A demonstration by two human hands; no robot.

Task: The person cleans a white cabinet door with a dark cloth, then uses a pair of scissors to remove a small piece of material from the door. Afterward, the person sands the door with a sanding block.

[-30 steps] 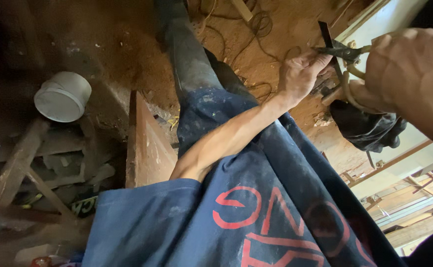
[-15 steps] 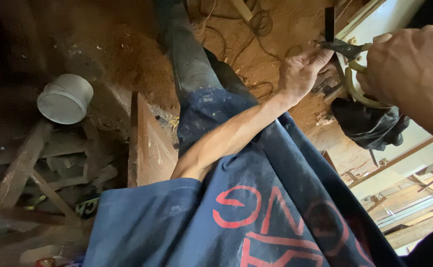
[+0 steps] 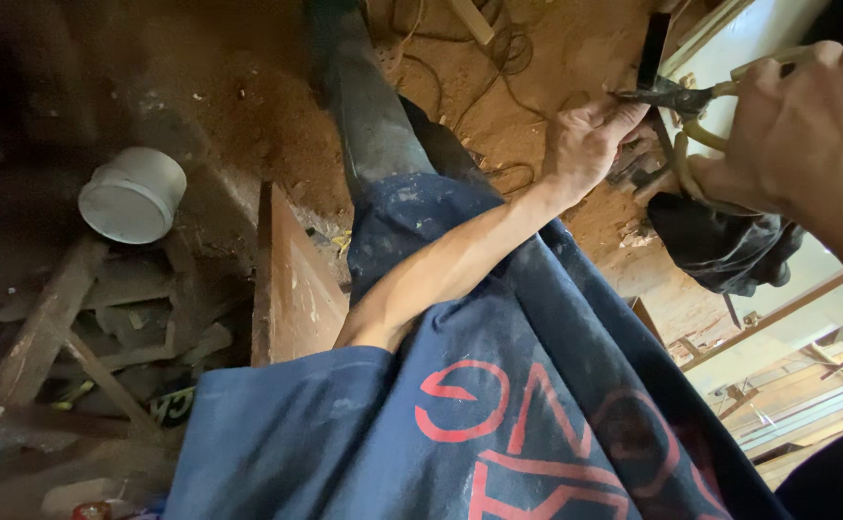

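My left hand (image 3: 585,140) reaches out from a blue shirt with red lettering (image 3: 499,414), and its fingertips pinch the lower end of a narrow dark strip (image 3: 653,48). Close to the camera at the right, my right hand (image 3: 807,125) is closed around the cream handles of a pair of pliers (image 3: 691,101). The dark pliers jaws meet the strip right at my left fingertips. A paint-speckled trouser leg (image 3: 373,125) stretches away over the sawdust floor.
A white round tub (image 3: 132,197) lies at the left, above a pile of scrap wood (image 3: 75,327). A brown wooden board (image 3: 291,279) stands on edge beside my leg. Cables (image 3: 479,58) trail across the floor, a dark cloth (image 3: 720,241) hangs under my right hand, and pale frames (image 3: 788,327) lean at the right.
Both hands stay on the strip and the pliers. They have drifted slightly up and to the right in view, and the strip stands a little more upright.
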